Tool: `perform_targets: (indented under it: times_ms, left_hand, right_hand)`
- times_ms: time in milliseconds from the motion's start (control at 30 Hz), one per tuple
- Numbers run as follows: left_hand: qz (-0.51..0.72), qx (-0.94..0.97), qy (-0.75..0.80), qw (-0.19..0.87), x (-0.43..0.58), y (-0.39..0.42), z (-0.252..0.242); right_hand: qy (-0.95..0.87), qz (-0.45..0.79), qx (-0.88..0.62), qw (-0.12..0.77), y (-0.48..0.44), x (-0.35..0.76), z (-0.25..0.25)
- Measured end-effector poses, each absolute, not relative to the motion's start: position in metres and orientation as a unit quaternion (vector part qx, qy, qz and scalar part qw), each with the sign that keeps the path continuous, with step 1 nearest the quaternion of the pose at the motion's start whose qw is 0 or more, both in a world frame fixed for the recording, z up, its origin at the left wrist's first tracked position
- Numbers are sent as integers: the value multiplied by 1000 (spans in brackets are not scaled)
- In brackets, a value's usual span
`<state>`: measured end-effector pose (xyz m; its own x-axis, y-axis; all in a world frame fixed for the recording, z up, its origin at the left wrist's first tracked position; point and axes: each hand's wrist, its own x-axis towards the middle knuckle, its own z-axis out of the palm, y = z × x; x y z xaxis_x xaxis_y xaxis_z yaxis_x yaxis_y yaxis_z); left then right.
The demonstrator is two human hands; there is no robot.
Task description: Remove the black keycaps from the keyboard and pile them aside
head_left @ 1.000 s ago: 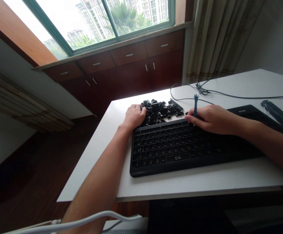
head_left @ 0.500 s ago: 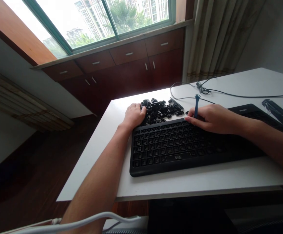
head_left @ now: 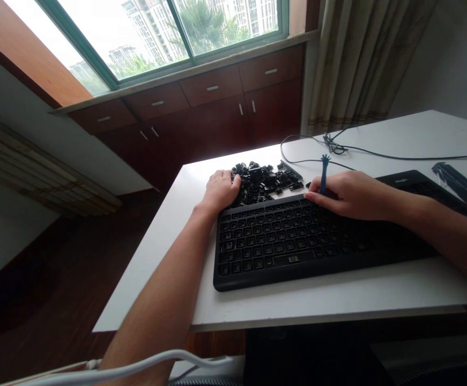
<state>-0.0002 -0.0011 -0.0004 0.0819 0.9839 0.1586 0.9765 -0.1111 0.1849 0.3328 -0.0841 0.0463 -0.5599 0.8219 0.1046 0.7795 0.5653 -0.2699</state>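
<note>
A black keyboard lies slantwise on the white table, with bare key sockets where keycaps sit on a whole one. My right hand rests over its upper middle edge, closed around a thin blue stick whose splayed top looks like a tiny hand. The stick's lower end is hidden by my fingers. Beyond the keyboard's far left corner is a heap of loose black keycaps. My left hand lies against the heap's left side, thumb apart from the fingers; the fingertips are partly hidden.
A black cable with a tied bundle runs along the table's far side. At the right lies a dark strip in clear plastic. A pale curved tube crosses the bottom foreground. Cabinets stand under the window.
</note>
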Motion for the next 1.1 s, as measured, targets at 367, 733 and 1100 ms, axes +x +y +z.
perform_targets:
  times_ms: [367, 733, 1100]
  left_hand:
    - [121, 737, 665, 17, 0, -3, 1]
    - [122, 735, 667, 14, -1, -1, -1]
    - [139, 735, 663, 23, 1, -2, -1]
  right_hand:
    - [-881, 91, -449, 119, -85, 333, 46]
    - [-876, 108, -452, 126, -83, 334, 45]
    - [-859, 160, -468, 130, -86, 329, 50]
